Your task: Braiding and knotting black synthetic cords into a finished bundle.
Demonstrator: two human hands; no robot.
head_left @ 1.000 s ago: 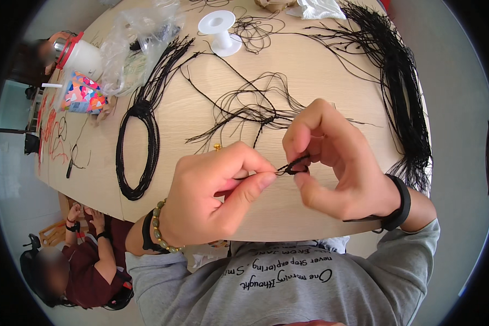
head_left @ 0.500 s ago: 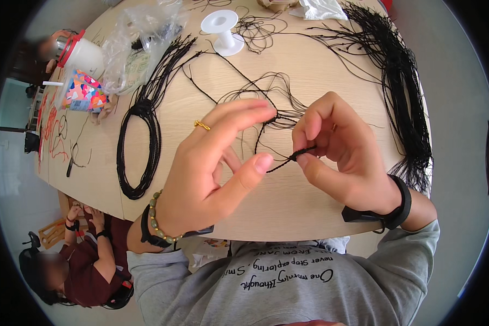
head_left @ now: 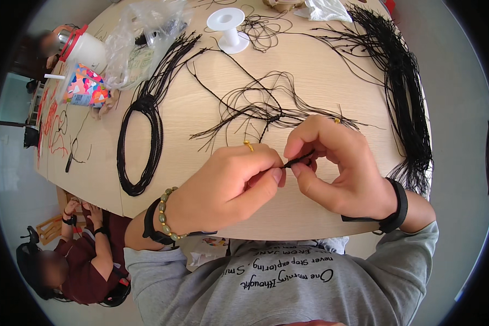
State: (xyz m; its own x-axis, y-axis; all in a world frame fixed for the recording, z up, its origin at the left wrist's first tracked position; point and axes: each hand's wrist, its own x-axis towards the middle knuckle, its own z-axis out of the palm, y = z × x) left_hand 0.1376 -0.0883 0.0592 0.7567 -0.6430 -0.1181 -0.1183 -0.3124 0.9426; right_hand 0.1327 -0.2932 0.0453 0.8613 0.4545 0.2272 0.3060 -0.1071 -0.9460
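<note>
A thin black braided cord (head_left: 298, 160) runs between my two hands above the near part of the table. My left hand (head_left: 233, 182) pinches it between thumb and curled fingers. At its other side, my right hand (head_left: 337, 163) grips the cord between thumb and forefinger, with a small loop or knot partly hidden there. Just beyond my fingers lies a loose tangle of thin black threads (head_left: 271, 117), gathered at a knot. From that knot a twisted cord (head_left: 250, 79) stretches toward the far left.
A tied black cord bundle (head_left: 156, 125) lies to the left, a larger one (head_left: 405, 92) to the right. At the back stand a white spool (head_left: 231, 32) and a plastic bag (head_left: 141, 49). A patterned cup (head_left: 86, 87) is far left; a person (head_left: 87, 255) sits beyond the table.
My left hand has come down and closed on the cord beside my right fingers; before, it was open and raised. The thread tangle it covered now shows.
</note>
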